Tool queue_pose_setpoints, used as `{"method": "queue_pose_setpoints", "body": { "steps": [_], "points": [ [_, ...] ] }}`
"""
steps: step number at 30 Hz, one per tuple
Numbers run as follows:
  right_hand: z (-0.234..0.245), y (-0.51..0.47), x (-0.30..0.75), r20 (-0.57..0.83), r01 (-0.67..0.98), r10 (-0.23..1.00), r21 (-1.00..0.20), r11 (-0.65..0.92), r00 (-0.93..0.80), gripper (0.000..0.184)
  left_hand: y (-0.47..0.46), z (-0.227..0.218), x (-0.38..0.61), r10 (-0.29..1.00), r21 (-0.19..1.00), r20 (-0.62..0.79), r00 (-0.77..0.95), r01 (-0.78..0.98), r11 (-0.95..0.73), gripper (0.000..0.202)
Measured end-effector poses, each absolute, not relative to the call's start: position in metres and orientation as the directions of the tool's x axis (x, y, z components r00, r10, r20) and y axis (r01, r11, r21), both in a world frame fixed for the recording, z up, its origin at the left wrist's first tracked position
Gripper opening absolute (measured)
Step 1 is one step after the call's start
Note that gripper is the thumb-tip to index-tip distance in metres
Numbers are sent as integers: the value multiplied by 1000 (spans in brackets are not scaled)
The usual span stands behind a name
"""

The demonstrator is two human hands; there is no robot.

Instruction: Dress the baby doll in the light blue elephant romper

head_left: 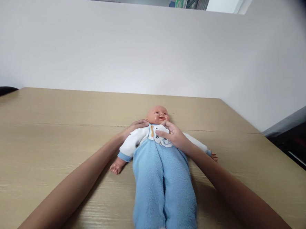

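Observation:
A baby doll [160, 169] lies on its back on the wooden table, its bald head away from me. It wears fuzzy blue trousers and a white long-sleeved top with a cartoon face on the chest. My left hand [134, 127] rests at the doll's shoulder on the left, its fingers stretched to the collar beside the neck; the fingertips are partly hidden. On the upper chest lies my right hand [172, 133], thumb apart from the fingers, which touch the collar under the chin. The doll's arms are spread out to both sides.
The wooden table [53, 141] runs back to a pale wall [139, 53]. A seam crosses the tabletop. A black rounded object [1, 91] shows at the left edge, and dark furniture [297, 140] stands beyond the table's right side.

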State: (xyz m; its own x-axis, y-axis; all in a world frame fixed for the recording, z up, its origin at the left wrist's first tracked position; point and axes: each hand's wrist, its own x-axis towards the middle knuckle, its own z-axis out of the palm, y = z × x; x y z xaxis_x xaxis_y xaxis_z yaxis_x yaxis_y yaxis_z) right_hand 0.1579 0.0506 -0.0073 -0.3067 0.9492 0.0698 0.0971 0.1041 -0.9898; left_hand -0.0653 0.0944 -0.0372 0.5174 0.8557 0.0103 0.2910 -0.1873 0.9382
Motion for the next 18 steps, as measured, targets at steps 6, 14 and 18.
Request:
{"method": "queue_pose_setpoints", "body": {
  "steps": [6,14,18],
  "points": [
    [26,39,199,9,710,918,-631,312,-396,40,125,-15,-86,802,904,45,596,317,-287,44],
    [-12,-10,265,296,822,927,-451,347,-229,35,99,20,-83,857,635,291,426,584,-506,20],
    [-42,-45,302,257,814,950,-503,290,-179,59,58,40,-41,633,382,433,642,505,-774,20]
  ]
}}
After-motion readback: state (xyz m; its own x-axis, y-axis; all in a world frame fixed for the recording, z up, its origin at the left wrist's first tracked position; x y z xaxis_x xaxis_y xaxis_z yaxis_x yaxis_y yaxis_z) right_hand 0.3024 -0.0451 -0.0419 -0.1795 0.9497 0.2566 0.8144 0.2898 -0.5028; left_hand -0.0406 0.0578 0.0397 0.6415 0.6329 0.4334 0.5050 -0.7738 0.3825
